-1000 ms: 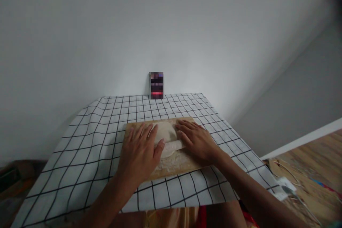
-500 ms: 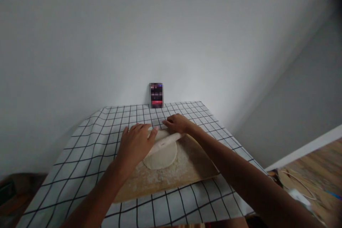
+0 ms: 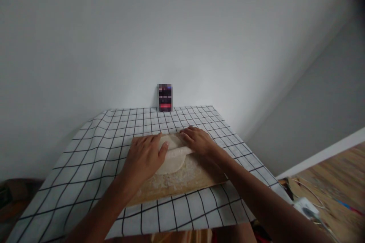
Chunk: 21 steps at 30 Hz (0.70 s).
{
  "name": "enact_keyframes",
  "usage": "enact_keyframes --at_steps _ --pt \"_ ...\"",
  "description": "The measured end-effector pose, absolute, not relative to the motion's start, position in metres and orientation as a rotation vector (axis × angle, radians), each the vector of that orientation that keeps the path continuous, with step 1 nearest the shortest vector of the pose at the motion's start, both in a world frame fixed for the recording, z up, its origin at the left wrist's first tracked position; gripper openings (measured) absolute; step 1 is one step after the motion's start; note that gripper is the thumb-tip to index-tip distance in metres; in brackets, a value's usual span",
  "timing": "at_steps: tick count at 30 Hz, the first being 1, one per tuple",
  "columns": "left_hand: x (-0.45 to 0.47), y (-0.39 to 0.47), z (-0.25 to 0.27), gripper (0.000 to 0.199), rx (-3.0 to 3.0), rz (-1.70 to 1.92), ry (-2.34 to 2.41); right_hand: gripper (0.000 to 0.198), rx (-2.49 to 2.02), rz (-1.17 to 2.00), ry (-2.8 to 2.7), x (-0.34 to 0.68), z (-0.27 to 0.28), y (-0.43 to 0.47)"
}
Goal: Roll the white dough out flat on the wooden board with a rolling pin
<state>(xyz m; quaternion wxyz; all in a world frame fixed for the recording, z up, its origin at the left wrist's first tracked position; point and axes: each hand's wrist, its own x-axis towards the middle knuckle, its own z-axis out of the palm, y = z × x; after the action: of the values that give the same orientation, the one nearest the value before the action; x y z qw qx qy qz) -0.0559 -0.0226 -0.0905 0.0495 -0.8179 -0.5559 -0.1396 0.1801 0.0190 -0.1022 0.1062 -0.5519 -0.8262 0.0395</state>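
Note:
A pale, flour-dusted rolling pin point(image 3: 179, 152) lies across a round, flat sheet of dough point(image 3: 172, 165), which shows on both sides of it. My left hand point(image 3: 146, 153) is over the pin's left end, fingers draped forward and thumb along the near part of the dough. Over the right end bends my right hand point(image 3: 196, 139), its fingers curled down past the pin. Both pin ends are hidden beneath the hands. Under the dough is a wooden board point(image 3: 159, 191) with loose flour scattered on its near half.
A white tablecloth with a black grid point(image 3: 94, 148) covers the table. At its back edge a blurred, dark phone-like thing point(image 3: 165, 98) leans on the wall point(image 3: 182, 38). On the floor to the right are a white plug or adapter point(image 3: 306, 208) and cables.
The rolling pin has turned to lie more nearly crosswise. My right hand has come nearer and lies flatter over its end. The whole view has shifted slightly.

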Motion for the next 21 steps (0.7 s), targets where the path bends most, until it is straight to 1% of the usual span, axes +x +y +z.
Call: enact_keyframes --at_steps 5,9,14,17,21 --pt "-0.055 -0.057 -0.111 0.053 -2.459 -0.587 -1.588 0.046 -1.536 0.062 -2.300 0.187 -0.116 -0.039" --pt "-0.054 -0.070 -0.118 0.055 -2.448 -0.638 -1.553 0.048 -1.528 0.050 -2.294 0.189 -0.123 -0.051" --pt "-0.055 -0.050 -0.108 0.049 -2.488 -0.610 -1.627 0.049 -1.579 0.099 -2.342 0.184 -0.106 -0.016" --pt "-0.055 -0.035 -0.097 0.044 -2.483 -0.585 -1.681 0.051 -1.666 0.076 -2.388 0.177 -0.093 0.014" --pt "-0.051 -0.024 -0.081 0.044 -2.423 -0.425 -1.801 0.055 -1.731 0.057 -2.426 0.168 -0.088 0.049"
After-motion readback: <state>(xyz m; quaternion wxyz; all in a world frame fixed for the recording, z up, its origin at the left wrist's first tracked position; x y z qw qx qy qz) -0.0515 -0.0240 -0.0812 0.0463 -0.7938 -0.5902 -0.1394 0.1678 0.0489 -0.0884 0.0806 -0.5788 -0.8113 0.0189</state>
